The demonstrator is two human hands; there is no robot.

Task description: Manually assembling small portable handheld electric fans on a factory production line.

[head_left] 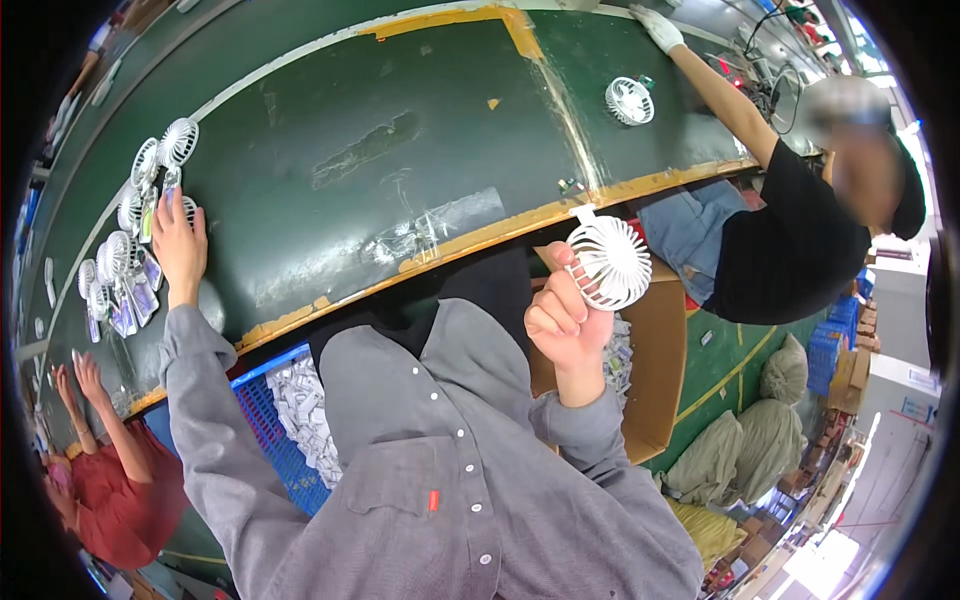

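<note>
White round plastic fan w/ slatted cage, held up just off the near edge of the dark-green, scuffed surface, in the wearer's R hand; fingers bent and grasping the cage's left side. L hand lies toward the surface's L end, fingers extended over a cluster of white plastic fans w/ purple and pale-green parts; they reach 1 fan there, but whether they grip it can't be told. Another white round fan sits alone twd the surface's R end. Below the surface's near edge: open brown cardboard box on the R and blue plastic crate on the L, both w/ small whitish pcs inside. At the surface's R end, a co-worker in black top stretches a white-gloved hand across it; at its L end, another in red, both hands raised nr its edge.
</note>
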